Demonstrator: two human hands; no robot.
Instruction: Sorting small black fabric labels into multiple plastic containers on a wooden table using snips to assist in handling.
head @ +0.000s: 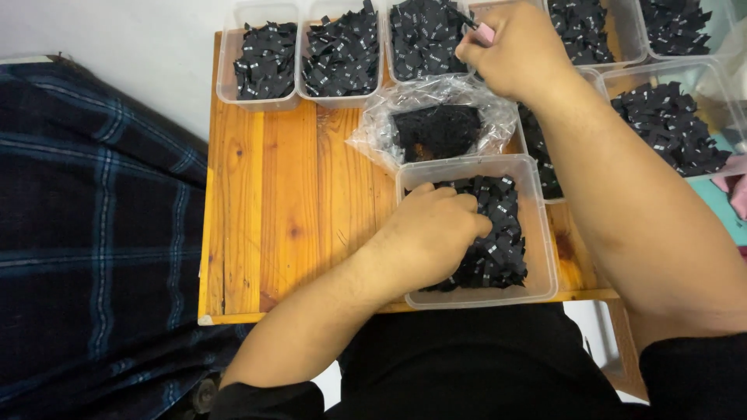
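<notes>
black woven labels [498, 241], small, flat and folded with tiny pale marks, are heaped in a clear plastic tub [545, 233] with rounded corners, set at the near edge of a varnished pine table [288, 194] whose knots and grain are plainly seen. the left hand [432, 233] is buried in this heap, its fingers curled and pressed together over the labels; whether any are actually gripped cannot be told. the right hand [517, 50] is raised at twelve o'clock from the tub, over the far row, with fingertips pinched together on a small pink object [485, 33], only partly seen. a crinkled transparent plastic bag [436, 124] is laid open just beyond the tub, a dense dark mass of more labels being held inside it. along the far edge of the table, similar clear tubs [264, 58] are lined up, each filled with loose black labels. at nine o'clock, dark blue plaid cloth [93, 233] is spread beside the table.
</notes>
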